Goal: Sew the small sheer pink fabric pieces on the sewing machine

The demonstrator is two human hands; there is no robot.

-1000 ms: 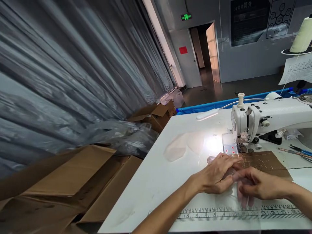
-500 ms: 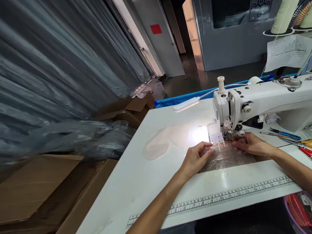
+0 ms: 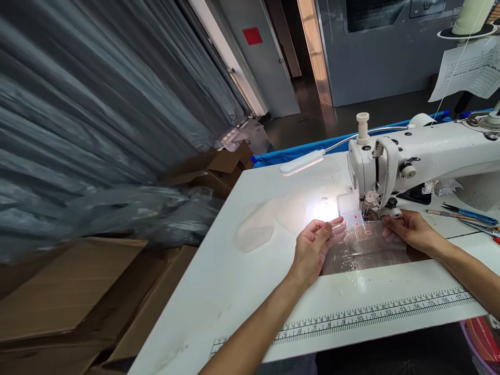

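My left hand (image 3: 314, 249) is over the machine bed, left of the needle area, with its thumb bent against its fingers on a thin, see-through fabric. The pale sheer fabric (image 3: 255, 232) spreads flat over the table to the left and is hard to tell from the white top. My right hand (image 3: 414, 232) pinches the edge of the see-through material just right of the presser foot (image 3: 369, 214). Red marks (image 3: 356, 223) show on the bed between my hands. The white sewing machine (image 3: 429, 151) stands behind them. The fabric's exact edge is hard to make out.
A lit lamp (image 3: 302, 162) shines on the table (image 3: 211, 281). A printed ruler (image 3: 359, 319) runs along the front edge. Blue snips (image 3: 471, 212) and other tools lie at right. Cardboard boxes (image 3: 70, 291) and plastic wrapping stand left, beside a grey curtain (image 3: 97, 104).
The view has shifted slightly, so the machine sits further right. My left hand has turned and lifted a little, with its thumb now raised against the fingers. My right hand stays beside the presser foot.
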